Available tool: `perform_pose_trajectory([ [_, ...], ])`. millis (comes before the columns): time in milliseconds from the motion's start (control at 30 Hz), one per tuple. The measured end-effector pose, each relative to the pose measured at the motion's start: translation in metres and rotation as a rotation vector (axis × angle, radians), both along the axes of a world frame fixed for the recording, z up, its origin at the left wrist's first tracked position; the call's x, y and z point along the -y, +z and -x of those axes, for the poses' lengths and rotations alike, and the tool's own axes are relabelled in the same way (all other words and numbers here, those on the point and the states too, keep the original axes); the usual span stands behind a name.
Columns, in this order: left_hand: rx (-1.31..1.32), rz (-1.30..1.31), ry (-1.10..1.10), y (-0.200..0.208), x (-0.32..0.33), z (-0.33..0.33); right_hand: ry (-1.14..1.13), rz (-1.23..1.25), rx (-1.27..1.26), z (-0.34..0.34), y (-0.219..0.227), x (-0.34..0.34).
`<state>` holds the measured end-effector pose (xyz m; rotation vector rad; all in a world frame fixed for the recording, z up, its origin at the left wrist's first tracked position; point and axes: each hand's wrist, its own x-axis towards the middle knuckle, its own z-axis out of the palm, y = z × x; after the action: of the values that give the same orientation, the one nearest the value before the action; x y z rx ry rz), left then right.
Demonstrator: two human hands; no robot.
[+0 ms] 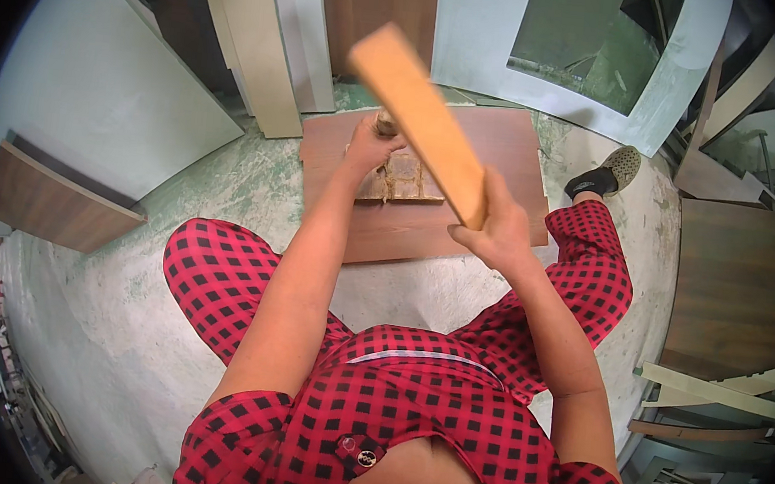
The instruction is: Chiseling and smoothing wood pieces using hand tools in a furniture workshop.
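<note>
My right hand (500, 220) is closed round the lower end of a long, light-brown wooden block (426, 121). The block is raised at a slant over the work, its far end blurred and pointing up and left. My left hand (375, 147) grips a short upright handle with a pale round top (385, 122); its lower part is hidden by the hand and the block. Beside that hand a small carved wooden piece (390, 190) with grooved squares lies on a brown wood-grain board (330, 159) on the floor. The raised block hides part of both.
Pale panels (134, 82) lean at the left, with a curved brown board (64, 195) against them. A white frame with a glass-like opening (478, 47) stands at the back. Boards and offcuts (725, 391) are stacked along the right. My legs (219, 273) lie spread on either side.
</note>
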<state>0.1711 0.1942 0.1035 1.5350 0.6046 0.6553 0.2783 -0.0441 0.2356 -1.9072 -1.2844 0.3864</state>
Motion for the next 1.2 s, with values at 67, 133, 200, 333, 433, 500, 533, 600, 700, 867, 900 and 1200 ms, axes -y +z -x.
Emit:
perform_pose_trajectory([
  [67,-0.093,-0.142,0.054,0.009,0.008,-0.005,0.040,0.478,0.008,-0.003,0.001,-0.003],
  [133,-0.106,-0.157,0.055,0.013,0.009,0.000,0.030,0.494,-0.069,0.000,0.014,-0.008],
  [200,-0.208,-0.025,0.165,0.016,0.010,0.004,0.020,0.511,-0.144,0.002,0.015,-0.007],
  [333,0.016,0.205,0.561,0.001,0.001,0.006,-0.070,0.108,-0.510,-0.001,-0.004,-0.004],
  [433,0.019,0.364,0.624,-0.001,-0.004,0.013,-0.104,0.045,-0.733,-0.011,0.003,-0.004],
  [500,0.039,0.266,0.561,-0.003,0.000,0.008,-0.124,0.049,-0.814,-0.013,0.005,-0.003],
  [533,0.059,0.171,0.498,-0.004,0.001,0.006,-0.127,0.047,-0.793,-0.013,0.005,-0.003],
  [600,0.027,0.094,0.438,-0.006,0.006,0.005,-0.133,0.044,-0.772,-0.011,0.007,-0.003],
  [700,-0.039,0.025,0.335,-0.002,0.005,0.003,-0.114,-0.079,-0.543,-0.002,0.011,-0.001],
  [867,-0.076,-0.008,0.266,0.002,0.006,0.001,-0.031,-0.149,-0.192,0.000,0.010,0.004],
  [900,-0.036,-0.029,0.210,-0.001,0.003,0.000,-0.032,-0.149,-0.192,0.000,0.011,0.004],
  [1200,-0.055,-0.236,0.150,0.002,0.011,-0.005,0.007,-0.010,-0.107,0.007,0.009,0.005],
])
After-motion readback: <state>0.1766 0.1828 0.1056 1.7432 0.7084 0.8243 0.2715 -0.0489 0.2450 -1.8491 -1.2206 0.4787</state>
